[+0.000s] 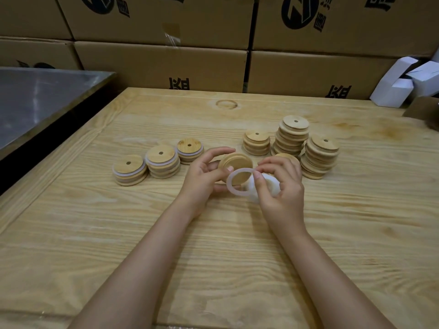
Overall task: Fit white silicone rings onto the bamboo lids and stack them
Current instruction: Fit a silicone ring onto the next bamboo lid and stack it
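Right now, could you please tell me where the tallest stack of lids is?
In the head view, the tallest stack stands right of centre, between a shorter stack and the rightmost stack, beyond the right hand.

**Hands Hiding Rings and Lids**

The right hand [281,188] is covering most of the bunched rings [273,185] it is holding, so their number is not showing. It is also hiding all but the top of a low stack [288,156] behind it. The left hand [204,179] and a single ring [230,186] are masking the lower part of the held lid [237,162]. Boxes [166,62] are running off the top edge, cartons [399,84] off the right, and both forearms off the bottom.
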`<state>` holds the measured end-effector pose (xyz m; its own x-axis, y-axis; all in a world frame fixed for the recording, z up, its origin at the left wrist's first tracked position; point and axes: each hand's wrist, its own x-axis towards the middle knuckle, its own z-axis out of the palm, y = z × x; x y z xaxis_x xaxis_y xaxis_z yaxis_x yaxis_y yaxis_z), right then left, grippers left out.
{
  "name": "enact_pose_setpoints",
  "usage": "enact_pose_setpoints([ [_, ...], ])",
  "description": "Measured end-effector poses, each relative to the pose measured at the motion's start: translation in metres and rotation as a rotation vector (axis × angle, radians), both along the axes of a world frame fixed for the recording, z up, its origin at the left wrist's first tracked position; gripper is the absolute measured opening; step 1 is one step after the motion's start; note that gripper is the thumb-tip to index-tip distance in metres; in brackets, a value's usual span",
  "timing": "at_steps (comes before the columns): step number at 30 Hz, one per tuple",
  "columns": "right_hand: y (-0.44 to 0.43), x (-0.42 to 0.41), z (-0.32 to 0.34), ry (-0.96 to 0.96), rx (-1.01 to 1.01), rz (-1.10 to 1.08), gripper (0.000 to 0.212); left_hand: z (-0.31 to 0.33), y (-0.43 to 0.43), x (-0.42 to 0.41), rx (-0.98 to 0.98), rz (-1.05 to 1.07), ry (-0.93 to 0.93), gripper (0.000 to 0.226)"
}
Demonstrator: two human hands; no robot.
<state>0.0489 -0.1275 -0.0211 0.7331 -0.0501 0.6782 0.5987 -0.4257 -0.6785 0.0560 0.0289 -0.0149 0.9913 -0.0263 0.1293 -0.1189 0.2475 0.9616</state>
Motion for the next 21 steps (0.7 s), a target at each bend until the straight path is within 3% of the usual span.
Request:
enact_pose_setpoints([
  [10,0.003,0.0026,0.0006,0.082,0.16,0.045,0.008,0.0018,-0.0054,-0.0037,0.014,-0.099,-0.028,0.024],
  [21,0.0015,0.0066,0.0017,0.156,0.22,0.035,0.014,0.0012,-0.0106,-0.0051,0.179,0.048,-0.168,0.015],
])
